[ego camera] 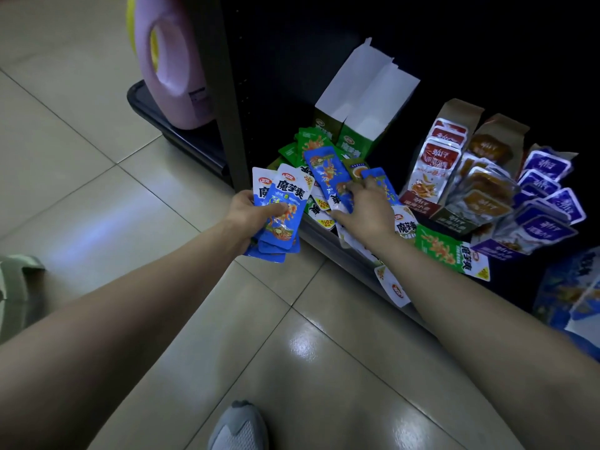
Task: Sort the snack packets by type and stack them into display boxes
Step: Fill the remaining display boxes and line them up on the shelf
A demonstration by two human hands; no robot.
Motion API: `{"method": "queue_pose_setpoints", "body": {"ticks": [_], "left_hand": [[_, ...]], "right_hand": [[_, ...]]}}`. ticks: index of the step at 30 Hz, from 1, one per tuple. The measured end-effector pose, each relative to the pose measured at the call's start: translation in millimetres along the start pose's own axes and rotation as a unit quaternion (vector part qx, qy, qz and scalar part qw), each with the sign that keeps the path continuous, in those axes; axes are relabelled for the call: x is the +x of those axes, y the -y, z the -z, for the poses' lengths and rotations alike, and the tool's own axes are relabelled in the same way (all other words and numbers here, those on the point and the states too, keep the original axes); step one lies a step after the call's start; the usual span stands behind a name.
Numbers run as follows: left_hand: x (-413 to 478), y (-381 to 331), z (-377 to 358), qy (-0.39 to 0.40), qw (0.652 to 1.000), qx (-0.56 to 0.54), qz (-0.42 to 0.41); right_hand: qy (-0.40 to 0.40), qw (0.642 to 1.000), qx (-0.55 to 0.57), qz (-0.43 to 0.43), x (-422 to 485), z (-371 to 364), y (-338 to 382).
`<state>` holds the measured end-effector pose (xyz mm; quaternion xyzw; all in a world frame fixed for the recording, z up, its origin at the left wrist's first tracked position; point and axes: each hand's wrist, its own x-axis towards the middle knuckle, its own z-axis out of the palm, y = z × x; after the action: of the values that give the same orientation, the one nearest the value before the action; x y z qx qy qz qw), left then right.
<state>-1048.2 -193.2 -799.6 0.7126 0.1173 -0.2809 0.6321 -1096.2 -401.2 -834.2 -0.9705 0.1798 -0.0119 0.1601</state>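
I take the green box (354, 141) as my mark. The left hand (250, 212) is in front of it and to the left, out past the shelf (324, 237) edge and above the floor (130, 190). Its fingers and thumb hold a blue stack (282, 209), which is fanned and not square. The right hand (363, 212) is directly in front of the box, down on the mixed pile (311, 146). Its fingers are bent onto one blue packet (324, 172), with the thumb below. I cannot tell if the pinch is closed. What looks like a blue box (568, 287) stands far to the right of the green one, partly cut off.

I see three dangers. The fanned stack can slip from the hand, because only one end is gripped and every added packet makes it looser. Lifting the blue packet can drag its neighbours, and some of the pile in front of the box is already over the shelf edge, so they may fall to the floor. Also, the light is weak and the blue and green prints look alike, so a wrong type may join the stack.
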Motion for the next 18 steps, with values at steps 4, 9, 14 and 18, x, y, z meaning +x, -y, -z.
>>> {"method": "queue_pose_setpoints", "body": {"ticks": [4,9,14,18], "left_hand": [[-4,-2,-7,-0.004,1.0,-0.014,0.0],[-3,0,-9,-0.027,1.0,-0.008,0.004],[-1,3,-8,-0.028,1.0,0.01,0.008],[3,6,-4,-0.03,0.999,0.014,0.014]], "right_hand": [[-0.008,1.0,-0.002,0.013,-4,6,6],[-0.033,0.998,0.025,0.056,-12,5,1],[0.039,0.994,-0.047,0.095,-1,3,4],[0.009,0.997,-0.035,0.072,-3,7,8]]}}
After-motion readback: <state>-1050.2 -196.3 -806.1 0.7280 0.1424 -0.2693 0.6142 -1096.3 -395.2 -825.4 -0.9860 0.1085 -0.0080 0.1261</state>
